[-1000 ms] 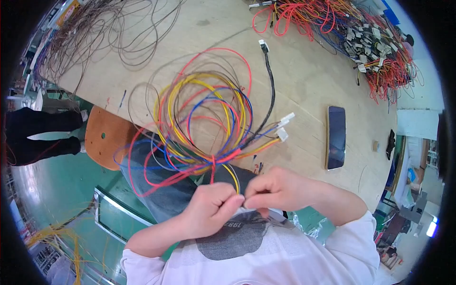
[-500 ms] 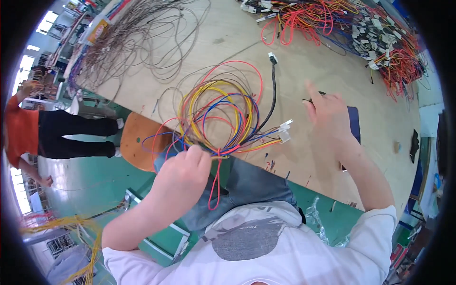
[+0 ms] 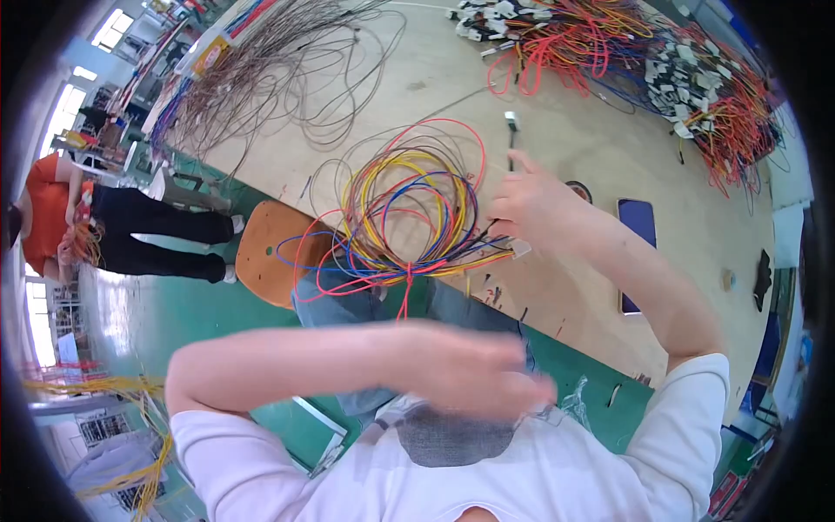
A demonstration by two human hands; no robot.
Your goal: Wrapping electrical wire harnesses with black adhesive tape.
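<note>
Handling the cable by the coil, apparently: right hand, can't tell its grip; left hand wide, empty; next needs a sure pinch.

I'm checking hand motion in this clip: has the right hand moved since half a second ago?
Yes: judged against the phone on the table, the right hand has moved left, toward the wire coil.

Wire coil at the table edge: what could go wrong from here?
The wire coil partly overhangs the table, so it might slip off. Its loose red loop, out over the orange seat, could snag. The right hand is close to the white connector and might knock or tug it.
</note>
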